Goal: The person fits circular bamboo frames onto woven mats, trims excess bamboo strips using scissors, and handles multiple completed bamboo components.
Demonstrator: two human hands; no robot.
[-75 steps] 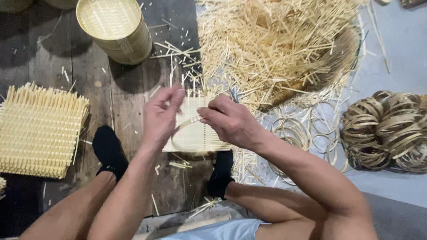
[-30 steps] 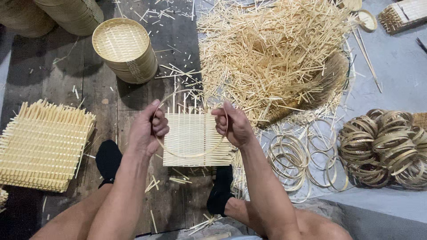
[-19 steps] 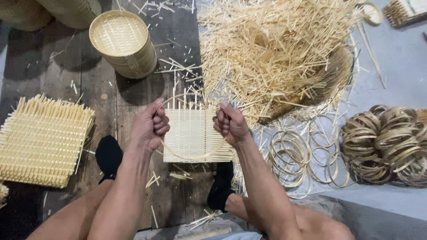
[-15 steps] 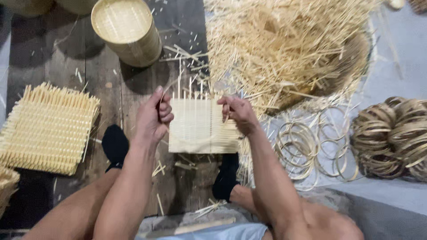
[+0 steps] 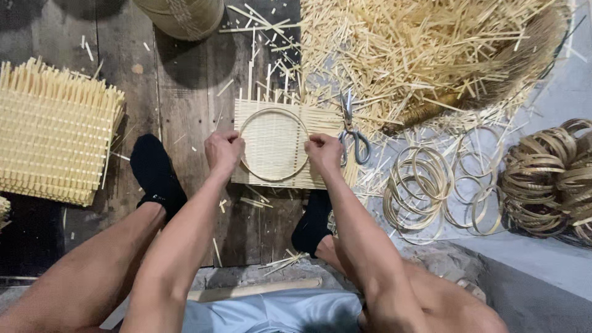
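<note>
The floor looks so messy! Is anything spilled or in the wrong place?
Yes. Loose bamboo sticks spill off the heap across the wooden boards and grey floor. Scissors lie half on the woven mat, beside the right hand. The mat and the hoop on it look tidy.

A bamboo-weaving workshop floor — heaped bamboo splints [image 5: 425, 49], coiled bamboo rings [image 5: 431, 185], stacked woven mats [image 5: 52, 135].

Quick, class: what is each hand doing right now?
Left hand: closed, gripping the bamboo ring on the woven mat.
Right hand: closed, gripping the same ring.
</note>
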